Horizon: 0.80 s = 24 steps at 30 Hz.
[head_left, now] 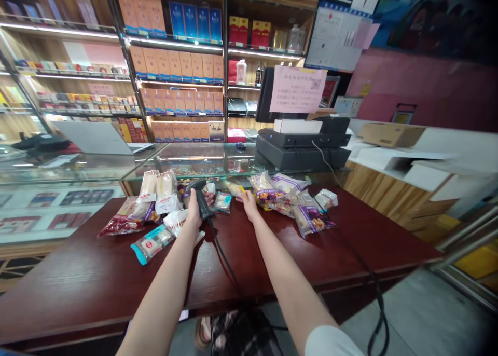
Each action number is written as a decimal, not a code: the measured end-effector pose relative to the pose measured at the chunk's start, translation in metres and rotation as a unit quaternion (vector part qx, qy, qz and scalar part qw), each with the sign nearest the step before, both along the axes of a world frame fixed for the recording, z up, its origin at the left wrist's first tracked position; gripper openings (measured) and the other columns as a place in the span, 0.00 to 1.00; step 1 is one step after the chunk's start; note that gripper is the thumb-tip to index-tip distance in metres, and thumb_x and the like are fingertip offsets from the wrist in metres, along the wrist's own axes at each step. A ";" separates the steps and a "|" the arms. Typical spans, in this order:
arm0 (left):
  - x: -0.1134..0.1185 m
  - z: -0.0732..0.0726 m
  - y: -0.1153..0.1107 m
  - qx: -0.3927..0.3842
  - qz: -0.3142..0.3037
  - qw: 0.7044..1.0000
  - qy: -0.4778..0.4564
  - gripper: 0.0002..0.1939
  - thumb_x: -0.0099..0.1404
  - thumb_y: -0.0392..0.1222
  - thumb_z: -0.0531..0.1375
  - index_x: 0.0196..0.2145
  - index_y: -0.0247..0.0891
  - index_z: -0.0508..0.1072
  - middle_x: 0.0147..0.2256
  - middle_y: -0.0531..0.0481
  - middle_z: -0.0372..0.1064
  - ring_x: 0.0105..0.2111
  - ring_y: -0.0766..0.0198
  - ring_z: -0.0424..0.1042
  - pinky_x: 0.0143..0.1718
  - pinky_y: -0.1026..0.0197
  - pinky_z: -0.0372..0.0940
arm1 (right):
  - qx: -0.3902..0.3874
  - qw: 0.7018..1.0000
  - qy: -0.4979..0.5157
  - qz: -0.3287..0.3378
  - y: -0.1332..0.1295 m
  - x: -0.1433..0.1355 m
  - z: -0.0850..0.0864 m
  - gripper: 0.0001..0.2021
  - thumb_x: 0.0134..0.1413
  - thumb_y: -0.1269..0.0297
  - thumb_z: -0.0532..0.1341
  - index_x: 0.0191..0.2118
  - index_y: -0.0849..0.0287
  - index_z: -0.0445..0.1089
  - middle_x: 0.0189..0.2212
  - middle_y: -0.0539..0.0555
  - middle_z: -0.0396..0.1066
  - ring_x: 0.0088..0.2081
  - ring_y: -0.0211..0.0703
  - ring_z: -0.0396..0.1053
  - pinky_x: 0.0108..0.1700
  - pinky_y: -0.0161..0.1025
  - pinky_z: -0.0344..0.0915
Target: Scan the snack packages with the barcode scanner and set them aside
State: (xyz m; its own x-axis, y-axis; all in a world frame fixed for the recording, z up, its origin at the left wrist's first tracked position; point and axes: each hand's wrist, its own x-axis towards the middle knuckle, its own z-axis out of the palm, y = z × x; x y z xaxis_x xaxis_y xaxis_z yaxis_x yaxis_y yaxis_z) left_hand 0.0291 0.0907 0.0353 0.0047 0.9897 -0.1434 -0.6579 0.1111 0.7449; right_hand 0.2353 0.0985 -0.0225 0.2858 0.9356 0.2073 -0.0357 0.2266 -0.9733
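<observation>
My left hand [195, 206] is wrapped round a black handheld scanner [203, 204], whose cable runs down over the table's front edge. To its right, my right hand [247, 202] holds a small yellow packet [235, 188] by its end. A small blue-edged packet [223, 202] lies between the hands. Bread packs in white wrap [166, 188], a red snack bag [123, 218] and a blue-ended packet [152, 243] lie left of the scanner. Purple-and-clear snack bags [311, 218] are piled to the right of my right hand, with a small white packet [327, 198] beside them.
The dark red table [241, 252] meets a glass counter [187, 156] at the back. A monitor with a pink notice [298, 89] stands above a black cash drawer [299, 156]. A laptop [97, 137] is at the left. Black cable hangs off the right front edge.
</observation>
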 end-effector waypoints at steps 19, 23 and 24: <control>0.001 -0.005 -0.011 0.060 -0.189 0.970 0.138 0.28 0.65 0.62 0.53 0.38 0.31 0.76 0.18 0.48 0.67 0.16 0.66 0.65 0.15 0.66 0.59 | -0.060 0.975 0.192 0.099 -0.002 0.018 0.010 0.23 0.63 0.42 0.46 0.54 0.51 0.62 0.53 0.57 0.73 0.46 0.45 0.76 0.53 0.49 0.69; 0.006 -0.008 -0.013 0.051 -0.231 0.952 0.196 0.30 0.64 0.64 0.53 0.35 0.30 0.76 0.17 0.47 0.66 0.14 0.66 0.63 0.15 0.66 0.56 | -0.074 0.975 0.201 0.066 0.001 0.017 0.007 0.21 0.63 0.44 0.50 0.55 0.49 0.62 0.53 0.56 0.71 0.48 0.44 0.73 0.51 0.47 0.71; 0.007 -0.008 -0.014 0.060 -0.234 0.947 0.211 0.30 0.63 0.64 0.54 0.35 0.30 0.76 0.17 0.47 0.66 0.14 0.66 0.63 0.15 0.66 0.56 | -0.077 0.975 0.201 0.060 0.002 0.016 0.007 0.21 0.63 0.46 0.50 0.55 0.50 0.61 0.55 0.57 0.70 0.49 0.44 0.73 0.50 0.46 0.71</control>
